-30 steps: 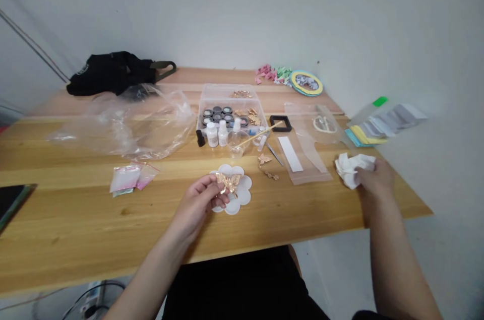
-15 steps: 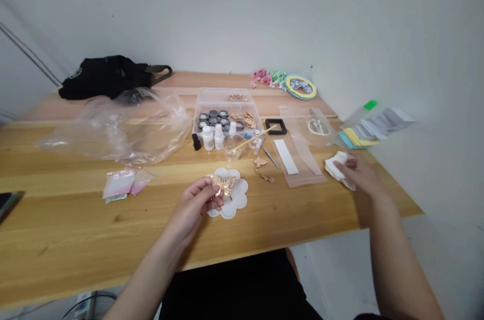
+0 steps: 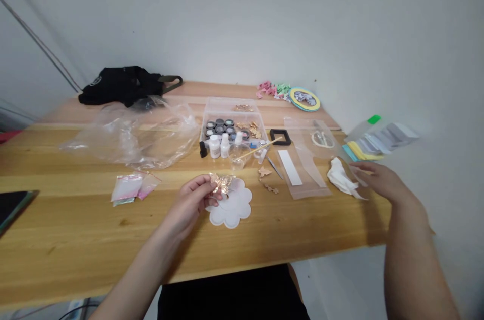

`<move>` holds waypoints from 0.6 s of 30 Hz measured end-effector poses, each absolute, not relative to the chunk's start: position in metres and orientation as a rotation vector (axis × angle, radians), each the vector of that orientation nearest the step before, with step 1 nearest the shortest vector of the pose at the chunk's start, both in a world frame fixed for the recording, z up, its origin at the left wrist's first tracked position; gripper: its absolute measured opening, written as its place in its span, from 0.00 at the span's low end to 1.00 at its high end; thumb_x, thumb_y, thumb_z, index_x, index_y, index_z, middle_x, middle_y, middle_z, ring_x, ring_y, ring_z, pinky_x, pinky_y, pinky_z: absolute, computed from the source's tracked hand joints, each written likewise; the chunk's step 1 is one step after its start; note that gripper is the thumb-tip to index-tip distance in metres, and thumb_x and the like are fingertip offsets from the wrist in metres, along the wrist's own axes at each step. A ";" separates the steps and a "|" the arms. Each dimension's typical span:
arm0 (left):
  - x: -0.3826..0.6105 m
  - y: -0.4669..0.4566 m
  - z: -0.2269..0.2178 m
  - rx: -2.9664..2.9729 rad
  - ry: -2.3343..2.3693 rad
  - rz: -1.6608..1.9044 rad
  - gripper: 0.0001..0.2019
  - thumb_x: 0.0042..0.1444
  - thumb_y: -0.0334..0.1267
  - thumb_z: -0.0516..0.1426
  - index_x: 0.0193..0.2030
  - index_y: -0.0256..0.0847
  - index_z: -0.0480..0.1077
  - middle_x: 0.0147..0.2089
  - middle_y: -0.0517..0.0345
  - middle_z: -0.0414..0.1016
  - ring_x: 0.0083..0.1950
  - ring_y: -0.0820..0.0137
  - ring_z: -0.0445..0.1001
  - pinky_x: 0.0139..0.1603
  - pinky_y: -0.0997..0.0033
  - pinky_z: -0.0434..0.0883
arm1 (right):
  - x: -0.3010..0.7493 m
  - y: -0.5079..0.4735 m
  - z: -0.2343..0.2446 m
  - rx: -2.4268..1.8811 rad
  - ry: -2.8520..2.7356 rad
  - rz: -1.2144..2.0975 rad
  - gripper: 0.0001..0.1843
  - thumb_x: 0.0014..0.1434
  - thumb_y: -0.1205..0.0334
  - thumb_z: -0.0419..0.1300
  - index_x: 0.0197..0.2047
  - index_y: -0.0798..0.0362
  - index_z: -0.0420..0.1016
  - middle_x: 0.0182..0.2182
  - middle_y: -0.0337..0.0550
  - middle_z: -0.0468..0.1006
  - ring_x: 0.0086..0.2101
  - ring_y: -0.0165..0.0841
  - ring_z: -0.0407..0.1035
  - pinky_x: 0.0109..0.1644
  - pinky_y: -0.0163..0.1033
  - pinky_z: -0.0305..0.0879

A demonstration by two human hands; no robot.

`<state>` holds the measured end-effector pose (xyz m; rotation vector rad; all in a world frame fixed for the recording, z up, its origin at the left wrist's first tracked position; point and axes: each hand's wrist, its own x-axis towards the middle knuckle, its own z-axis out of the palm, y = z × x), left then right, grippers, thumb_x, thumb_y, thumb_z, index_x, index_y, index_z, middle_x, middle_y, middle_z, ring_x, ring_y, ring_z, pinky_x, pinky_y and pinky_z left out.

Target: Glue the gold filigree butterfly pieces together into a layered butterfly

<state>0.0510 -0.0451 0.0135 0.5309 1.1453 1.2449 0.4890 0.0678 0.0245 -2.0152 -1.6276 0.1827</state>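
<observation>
In the head view, my left hand [image 3: 194, 199] pinches a gold filigree butterfly [image 3: 221, 183] between thumb and fingers. It is held over the left side of a white flower-shaped palette [image 3: 230, 211] lying on the table. My right hand [image 3: 378, 179] is at the table's right side, fingers stretched out and holding nothing that I can see. Just left of its fingertips lies a crumpled white tissue [image 3: 342, 179]; whether they touch is unclear. Between the palette and the tissue lie a gold leaf-like piece [image 3: 263, 172] and tweezers [image 3: 275, 167].
Behind the palette stand white bottles [image 3: 215, 146], a clear cup [image 3: 239, 157] with a wooden stick across it, and a compartment box [image 3: 232, 103] of small jars. A plastic bag [image 3: 151, 133] spreads at left. Sachets [image 3: 130, 186], a black frame [image 3: 280, 137] and colored packets [image 3: 365, 150] lie around.
My right hand has let go of the tissue and moved slightly right; the tissue lies more spread out. My left hand still holds the butterfly. The view has shifted a little.
</observation>
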 end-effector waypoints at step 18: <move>0.030 -0.011 0.017 0.628 0.989 1.348 0.09 0.38 0.34 0.66 0.23 0.37 0.69 0.21 0.61 0.73 0.22 0.75 0.71 0.24 0.77 0.68 | 0.318 0.073 0.074 -1.419 -1.341 0.405 0.20 0.53 0.44 0.58 0.38 0.52 0.76 0.30 0.43 0.78 0.29 0.34 0.71 0.37 0.41 0.66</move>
